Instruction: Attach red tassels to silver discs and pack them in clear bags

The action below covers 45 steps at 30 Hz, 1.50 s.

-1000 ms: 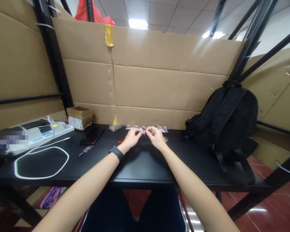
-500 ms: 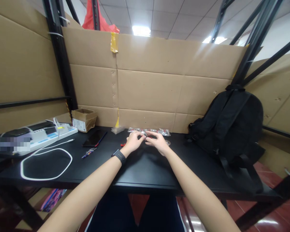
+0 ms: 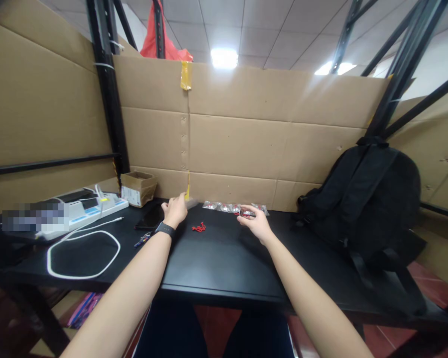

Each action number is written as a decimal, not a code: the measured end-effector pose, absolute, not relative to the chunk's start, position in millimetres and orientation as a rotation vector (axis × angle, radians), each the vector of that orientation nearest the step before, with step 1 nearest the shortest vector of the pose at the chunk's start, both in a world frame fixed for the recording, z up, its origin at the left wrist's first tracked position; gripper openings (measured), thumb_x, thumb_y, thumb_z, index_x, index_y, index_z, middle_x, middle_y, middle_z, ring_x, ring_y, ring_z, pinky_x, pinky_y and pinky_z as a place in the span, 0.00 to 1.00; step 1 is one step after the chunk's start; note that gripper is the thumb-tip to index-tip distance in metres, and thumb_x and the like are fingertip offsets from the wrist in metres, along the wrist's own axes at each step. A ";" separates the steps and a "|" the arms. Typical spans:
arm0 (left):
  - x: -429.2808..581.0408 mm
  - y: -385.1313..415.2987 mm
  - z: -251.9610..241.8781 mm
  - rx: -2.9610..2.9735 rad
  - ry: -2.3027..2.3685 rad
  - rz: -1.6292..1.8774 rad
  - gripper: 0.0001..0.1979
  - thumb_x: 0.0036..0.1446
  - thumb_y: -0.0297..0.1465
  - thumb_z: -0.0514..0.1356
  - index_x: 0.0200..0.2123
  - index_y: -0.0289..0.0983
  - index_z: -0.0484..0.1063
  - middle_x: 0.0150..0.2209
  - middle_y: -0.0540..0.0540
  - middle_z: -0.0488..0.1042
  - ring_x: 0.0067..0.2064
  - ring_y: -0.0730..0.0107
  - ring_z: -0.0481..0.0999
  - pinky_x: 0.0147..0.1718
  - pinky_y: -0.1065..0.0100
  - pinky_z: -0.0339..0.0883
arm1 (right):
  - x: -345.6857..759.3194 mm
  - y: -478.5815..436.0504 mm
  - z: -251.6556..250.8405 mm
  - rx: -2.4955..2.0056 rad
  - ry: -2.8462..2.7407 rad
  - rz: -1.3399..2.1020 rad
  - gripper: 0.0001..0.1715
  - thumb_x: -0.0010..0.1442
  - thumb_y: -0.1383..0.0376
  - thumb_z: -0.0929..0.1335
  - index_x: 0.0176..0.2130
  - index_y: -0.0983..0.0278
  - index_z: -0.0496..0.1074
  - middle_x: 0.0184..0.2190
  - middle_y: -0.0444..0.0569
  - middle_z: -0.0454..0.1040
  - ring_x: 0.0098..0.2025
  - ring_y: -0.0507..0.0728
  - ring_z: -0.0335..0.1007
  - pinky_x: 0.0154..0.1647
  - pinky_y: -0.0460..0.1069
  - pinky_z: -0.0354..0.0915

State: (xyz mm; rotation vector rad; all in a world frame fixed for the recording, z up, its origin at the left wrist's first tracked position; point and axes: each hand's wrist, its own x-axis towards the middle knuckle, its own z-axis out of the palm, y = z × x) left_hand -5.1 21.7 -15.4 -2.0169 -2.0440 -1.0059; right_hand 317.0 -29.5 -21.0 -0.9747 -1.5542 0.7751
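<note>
Cord [image 3: 199, 227]: bright red
Packets [image 3: 210, 205]: clear and silvery, red inside
Plastic piece [image 3: 191, 203]: translucent, whitish
Tabletop [image 3: 216, 263]: plain black
Wristwatch [image 3: 166, 229]: black
Phone [image 3: 148, 217]: black
Cable [image 3: 84, 276]: white
Power strip [image 3: 85, 217]: white with pale blue bands
Small box [image 3: 148, 191]: brown with a white label [image 3: 131, 195]
Cardboard panels [image 3: 239, 144]: plain tan
Tape strip [image 3: 185, 75]: glossy yellow
Overhead bag [image 3: 168, 45]: red
Backpack [image 3: 384, 194]: solid black
Trousers [image 3: 179, 328]: dark navy, white side stripe
Floor tiles [image 3: 384, 340]: dark red, pale joints

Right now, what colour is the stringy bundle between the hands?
The bundle is red, seen in the head view.
</note>
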 end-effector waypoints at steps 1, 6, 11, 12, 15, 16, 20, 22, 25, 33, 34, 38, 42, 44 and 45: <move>-13.0 25.6 -18.2 -2.033 -2.106 -0.967 0.25 0.58 0.29 0.57 0.60 0.43 0.64 0.51 0.36 0.77 0.56 0.47 0.71 0.50 0.48 0.56 | 318.5 -28.7 -21.4 -0.983 -1.557 0.771 0.30 0.48 0.60 0.76 0.51 0.62 0.75 0.47 0.54 0.77 0.42 0.59 0.78 0.45 0.55 0.74; -14.6 33.6 -27.2 -2.093 -2.043 -0.965 0.25 0.58 0.31 0.58 0.59 0.46 0.65 0.49 0.41 0.79 0.56 0.51 0.72 0.50 0.54 0.52 | 319.6 -28.3 -21.1 -1.018 -1.571 0.704 0.30 0.47 0.60 0.76 0.50 0.62 0.75 0.47 0.53 0.77 0.42 0.58 0.78 0.46 0.55 0.74; -4.9 27.4 -24.4 -1.961 -2.050 -1.022 0.18 0.59 0.32 0.57 0.54 0.45 0.70 0.43 0.41 0.82 0.52 0.52 0.75 0.49 0.55 0.48 | 319.4 -31.2 -17.3 -1.034 -1.579 0.716 0.30 0.46 0.61 0.77 0.50 0.63 0.75 0.46 0.53 0.78 0.41 0.57 0.78 0.46 0.54 0.74; -5.4 26.5 -23.6 -1.948 -2.049 -1.055 0.18 0.59 0.32 0.58 0.53 0.45 0.70 0.42 0.42 0.82 0.51 0.53 0.75 0.49 0.55 0.47 | 319.8 -31.9 -16.3 -1.035 -1.580 0.710 0.30 0.46 0.61 0.77 0.50 0.63 0.75 0.46 0.53 0.78 0.41 0.57 0.78 0.46 0.54 0.73; -11.4 25.8 -22.2 -1.924 -2.100 -1.167 0.15 0.55 0.33 0.62 0.47 0.46 0.72 0.39 0.46 0.83 0.49 0.55 0.76 0.48 0.55 0.46 | 321.1 -33.4 -14.1 -1.040 -1.587 0.660 0.29 0.46 0.61 0.76 0.49 0.63 0.76 0.46 0.54 0.78 0.42 0.58 0.78 0.48 0.54 0.73; -14.4 25.9 -22.2 -1.928 -2.138 -1.193 0.15 0.53 0.34 0.63 0.45 0.46 0.73 0.38 0.48 0.83 0.48 0.56 0.76 0.48 0.56 0.46 | 321.4 -33.5 -13.9 -1.040 -1.593 0.644 0.28 0.47 0.61 0.76 0.49 0.63 0.76 0.45 0.54 0.78 0.43 0.58 0.78 0.48 0.55 0.73; -28.0 24.8 -21.2 -1.917 -2.280 -1.264 0.15 0.50 0.36 0.66 0.42 0.45 0.74 0.36 0.49 0.83 0.47 0.55 0.76 0.47 0.56 0.47 | 320.8 -32.0 -17.0 -1.028 -1.621 0.637 0.28 0.46 0.62 0.76 0.48 0.63 0.76 0.45 0.53 0.78 0.43 0.58 0.77 0.50 0.55 0.72; -33.1 21.5 -17.7 -1.844 -2.306 -1.313 0.14 0.51 0.35 0.65 0.43 0.45 0.74 0.36 0.49 0.83 0.47 0.55 0.76 0.47 0.56 0.48 | 319.8 -31.1 -19.2 -1.025 -1.627 0.651 0.27 0.46 0.61 0.77 0.47 0.64 0.76 0.44 0.53 0.78 0.42 0.57 0.78 0.50 0.56 0.72; -33.6 12.5 -6.2 -1.720 -2.255 -1.388 0.12 0.54 0.35 0.63 0.43 0.45 0.74 0.37 0.49 0.83 0.48 0.56 0.76 0.48 0.56 0.48 | 319.0 -31.1 -19.6 -1.024 -1.636 0.649 0.27 0.46 0.61 0.76 0.47 0.64 0.76 0.45 0.53 0.78 0.42 0.57 0.78 0.49 0.56 0.73; 33.6 -17.7 18.2 -2.152 -1.455 -1.332 0.10 0.64 0.34 0.54 0.42 0.41 0.75 0.48 0.44 0.78 0.50 0.59 0.75 0.49 0.60 0.58 | 331.6 -30.3 -9.7 -1.033 -1.613 0.517 0.26 0.47 0.61 0.76 0.46 0.64 0.77 0.43 0.53 0.78 0.44 0.59 0.77 0.49 0.54 0.72; 47.0 -22.0 16.3 -2.248 -1.376 -1.249 0.10 0.64 0.33 0.54 0.42 0.41 0.75 0.46 0.45 0.79 0.49 0.60 0.76 0.49 0.61 0.58 | 334.7 -29.1 -9.5 -1.046 -1.606 0.496 0.26 0.47 0.60 0.76 0.47 0.64 0.77 0.43 0.53 0.78 0.43 0.59 0.77 0.48 0.55 0.72; 93.2 -38.1 2.4 -2.510 -1.119 -0.868 0.11 0.64 0.29 0.52 0.42 0.41 0.74 0.41 0.44 0.79 0.43 0.62 0.76 0.46 0.62 0.61 | 348.3 -24.0 -11.4 -1.110 -1.600 0.411 0.27 0.47 0.59 0.75 0.48 0.64 0.77 0.43 0.53 0.79 0.42 0.59 0.76 0.48 0.55 0.71; 113.7 -45.8 -9.6 -2.583 -1.002 -0.679 0.12 0.63 0.25 0.51 0.41 0.40 0.74 0.38 0.44 0.78 0.39 0.63 0.77 0.43 0.62 0.63 | 359.2 -21.9 -12.2 -1.150 -1.607 0.389 0.27 0.47 0.60 0.76 0.48 0.64 0.77 0.42 0.54 0.79 0.40 0.60 0.76 0.44 0.55 0.73; 114.9 -45.7 -13.2 -2.628 -0.964 -0.652 0.11 0.63 0.25 0.52 0.40 0.40 0.74 0.38 0.44 0.78 0.39 0.63 0.77 0.42 0.63 0.63 | 362.3 -22.4 -11.4 -1.161 -1.611 0.398 0.28 0.47 0.60 0.76 0.48 0.64 0.77 0.42 0.54 0.80 0.39 0.60 0.77 0.41 0.54 0.74; 114.2 -44.9 -14.7 -2.662 -0.942 -0.645 0.11 0.63 0.26 0.52 0.39 0.40 0.74 0.38 0.44 0.78 0.39 0.63 0.77 0.42 0.64 0.64 | 363.2 -22.9 -10.8 -1.164 -1.614 0.402 0.28 0.46 0.60 0.76 0.48 0.65 0.77 0.41 0.54 0.80 0.39 0.60 0.77 0.41 0.53 0.74</move>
